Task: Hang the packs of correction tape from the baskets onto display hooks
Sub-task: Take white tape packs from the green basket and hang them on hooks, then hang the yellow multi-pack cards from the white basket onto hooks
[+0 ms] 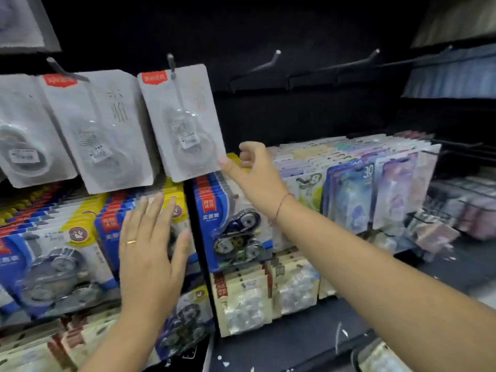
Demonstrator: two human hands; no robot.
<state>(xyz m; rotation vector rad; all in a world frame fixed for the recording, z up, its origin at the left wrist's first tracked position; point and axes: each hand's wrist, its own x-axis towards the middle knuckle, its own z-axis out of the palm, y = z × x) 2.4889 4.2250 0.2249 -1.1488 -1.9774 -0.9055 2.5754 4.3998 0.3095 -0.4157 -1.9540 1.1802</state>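
A grey correction tape pack (pixel 185 122) with a red label hangs on a display hook (pixel 170 63) in the upper row. My right hand (pixel 257 173) is at the pack's lower right corner. Its thumb tip touches that corner and its fingers are loosely curled, apart from the pack. My left hand (pixel 150 248), with a ring on one finger, lies flat with straight fingers against the blue correction tape packs (pixel 112 232) in the row below. Two more grey packs (pixel 99 130) hang to the left.
Two bare hooks (pixel 276 55) (pixel 375 53) stick out of the dark back panel to the right of the grey pack. Blue packs (pixel 230 229), beige packs (pixel 241 299) and pastel packs (pixel 375 189) fill the lower rows. A container edge (pixel 375 355) shows at bottom right.
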